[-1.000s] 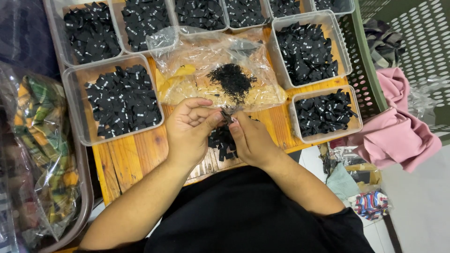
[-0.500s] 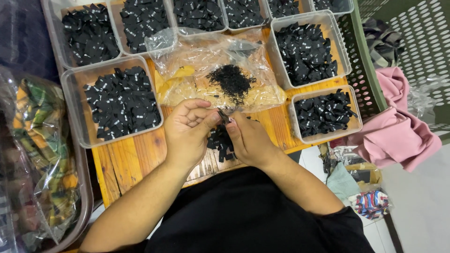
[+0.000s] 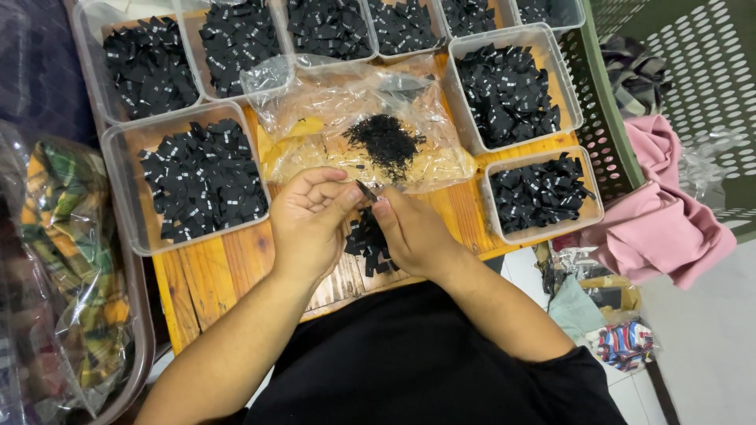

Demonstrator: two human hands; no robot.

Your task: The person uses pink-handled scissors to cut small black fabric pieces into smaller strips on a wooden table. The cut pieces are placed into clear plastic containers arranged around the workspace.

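1. The left hand (image 3: 309, 216) and right hand (image 3: 413, 232) meet over the front of the wooden surface (image 3: 205, 275), fingertips pressed together in a narrow grip on one small black label (image 3: 366, 190), held up between them.
2. Under the right hand a small heap of black labels (image 3: 366, 242) lies on the surface, touching the palm's edge.
3. Just beyond the hands a crumpled clear plastic bag (image 3: 331, 110) is spread open, with a dark pile of loose black bits (image 3: 384, 142) on it and a yellow patch (image 3: 287, 138) under the plastic.
4. To the left a clear plastic tub (image 3: 118, 189) is filled with black labels; to the right, a smaller tub (image 3: 594, 201) and a larger one (image 3: 571, 86) hold the same.
5. More such tubs (image 3: 87, 55) line the far edge.
6. Off the right side, pink cloth (image 3: 669, 228) lies against a green perforated basket (image 3: 677, 63); on the far left, a plastic-wrapped plaid bundle (image 3: 71, 260).
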